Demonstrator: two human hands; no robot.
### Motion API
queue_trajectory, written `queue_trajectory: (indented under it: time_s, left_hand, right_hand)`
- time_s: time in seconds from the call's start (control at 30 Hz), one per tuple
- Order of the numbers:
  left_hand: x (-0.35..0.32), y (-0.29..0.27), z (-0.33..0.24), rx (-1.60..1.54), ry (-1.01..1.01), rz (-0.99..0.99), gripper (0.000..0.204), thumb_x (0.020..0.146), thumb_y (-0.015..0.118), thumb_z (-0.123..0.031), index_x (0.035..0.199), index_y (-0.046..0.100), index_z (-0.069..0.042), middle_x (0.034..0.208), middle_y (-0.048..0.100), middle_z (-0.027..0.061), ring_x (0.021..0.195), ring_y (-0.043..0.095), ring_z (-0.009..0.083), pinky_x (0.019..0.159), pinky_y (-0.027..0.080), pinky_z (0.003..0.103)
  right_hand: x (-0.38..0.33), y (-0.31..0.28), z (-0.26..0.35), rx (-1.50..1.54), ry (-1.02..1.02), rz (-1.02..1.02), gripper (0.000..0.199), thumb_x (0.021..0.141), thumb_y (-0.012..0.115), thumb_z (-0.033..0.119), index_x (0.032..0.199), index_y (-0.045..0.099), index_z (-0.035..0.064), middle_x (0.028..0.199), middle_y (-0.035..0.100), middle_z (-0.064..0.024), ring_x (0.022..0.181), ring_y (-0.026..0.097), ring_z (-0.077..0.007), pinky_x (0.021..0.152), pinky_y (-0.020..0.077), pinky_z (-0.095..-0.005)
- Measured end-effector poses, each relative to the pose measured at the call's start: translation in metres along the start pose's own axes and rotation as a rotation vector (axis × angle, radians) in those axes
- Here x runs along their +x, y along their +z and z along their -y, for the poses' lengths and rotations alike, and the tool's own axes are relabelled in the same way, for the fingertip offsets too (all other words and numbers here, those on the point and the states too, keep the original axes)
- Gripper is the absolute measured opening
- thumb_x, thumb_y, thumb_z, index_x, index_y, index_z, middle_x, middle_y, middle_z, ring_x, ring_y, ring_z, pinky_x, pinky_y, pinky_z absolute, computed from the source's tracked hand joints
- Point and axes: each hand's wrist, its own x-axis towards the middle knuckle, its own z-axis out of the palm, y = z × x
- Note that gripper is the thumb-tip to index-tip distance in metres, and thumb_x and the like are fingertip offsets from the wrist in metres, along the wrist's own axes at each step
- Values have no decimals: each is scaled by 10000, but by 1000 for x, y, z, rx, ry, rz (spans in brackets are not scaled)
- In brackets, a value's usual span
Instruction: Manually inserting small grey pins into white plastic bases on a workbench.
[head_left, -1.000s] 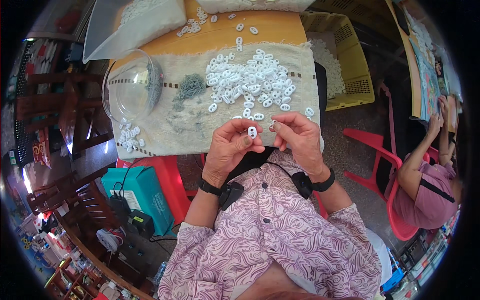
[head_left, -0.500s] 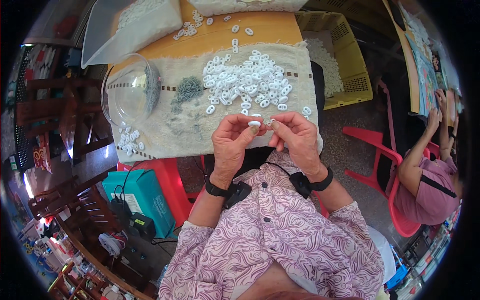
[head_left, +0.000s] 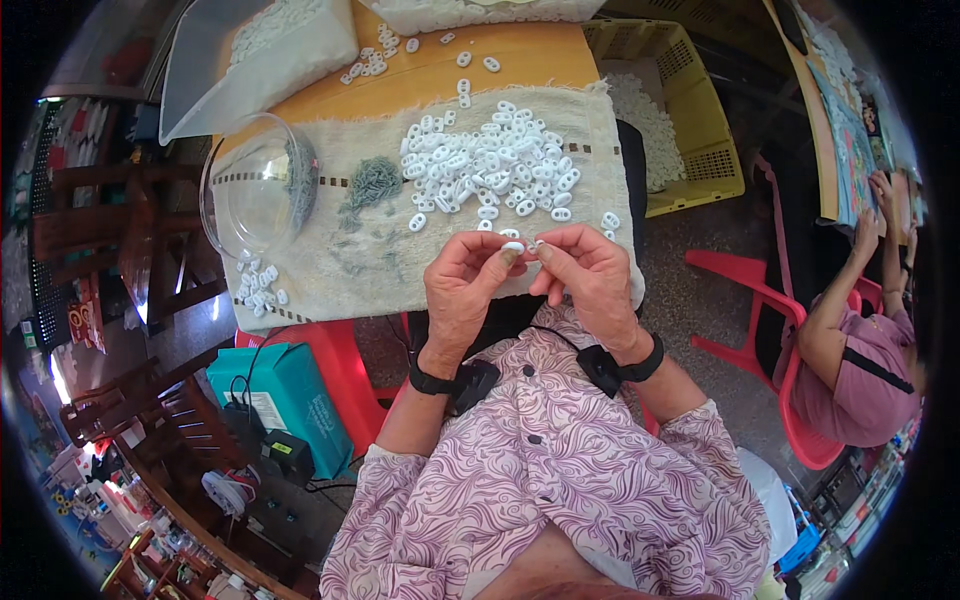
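Note:
My left hand is closed in a pinch on a small white oval plastic piece near the table's front edge. Fingertips of my right hand pinch close beside it, almost meeting the left ones; what they hold is too small to make out. Beyond both hands lies a heap of white oval two-hole plastic pieces on a beige cloth. Left of the heap sits a small pile of tiny grey-green parts. More such parts lie in a clear round bowl farther left.
A few white pieces lie at the cloth's left corner. Clear plastic bins stand at the back, a yellow crate at the right. Red stools and a teal box are below left. Another person sits at far right.
My right fingertips have shifted slightly left, closer to the piece in my left hand. That white piece is tilted a little differently. The table view has drifted slightly left.

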Motion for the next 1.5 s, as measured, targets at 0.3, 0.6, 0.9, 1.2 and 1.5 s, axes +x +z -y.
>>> queue_trajectory:
  time_s: [0.3, 0.6, 0.9, 1.2, 1.5]
  left_hand:
    - [-4, -2, 1, 147, 17, 56, 246, 879, 591, 24, 1124, 564, 40, 969, 651, 95, 784, 638, 115, 677, 550, 229]
    - [-2, -8, -3, -182, -173, 109, 307, 858, 602, 45, 1155, 528, 52, 960, 644, 149, 789, 667, 193, 692, 596, 317]
    - [0, -16, 6, -380, -173, 145, 292, 852, 625, 16, 1126, 529, 51, 967, 647, 166, 792, 671, 206, 696, 595, 323]
    - [0, -16, 9, -380, -172, 149, 278, 846, 635, 14, 1106, 542, 51, 960, 647, 146, 800, 670, 192, 708, 588, 299]
    - [-1, -16, 9, -325, -156, 129, 283, 841, 631, 38, 1111, 548, 51, 942, 640, 127, 790, 665, 182, 709, 585, 292]
  right_hand:
    - [1, -1, -2, 15, -12, -4, 153, 910, 576, 55, 1026, 572, -45, 891, 671, -106, 619, 619, -92, 467, 459, -174]
    - [-2, -2, 0, -55, -38, -18, 156, 910, 577, 61, 1036, 597, -28, 809, 649, -52, 601, 587, -58, 488, 458, -169]
    - [-10, 6, 7, -143, -56, 17, 155, 889, 592, 26, 1031, 603, -36, 757, 651, -40, 602, 594, -52, 507, 470, -170]
    - [-9, 5, 3, -179, -90, -4, 107, 864, 606, -9, 965, 603, -44, 769, 668, -59, 612, 612, -61, 518, 492, -184]
    - [-9, 6, 3, -220, -146, -3, 77, 853, 612, -22, 928, 616, -41, 757, 660, -53, 612, 613, -60, 517, 490, -183]
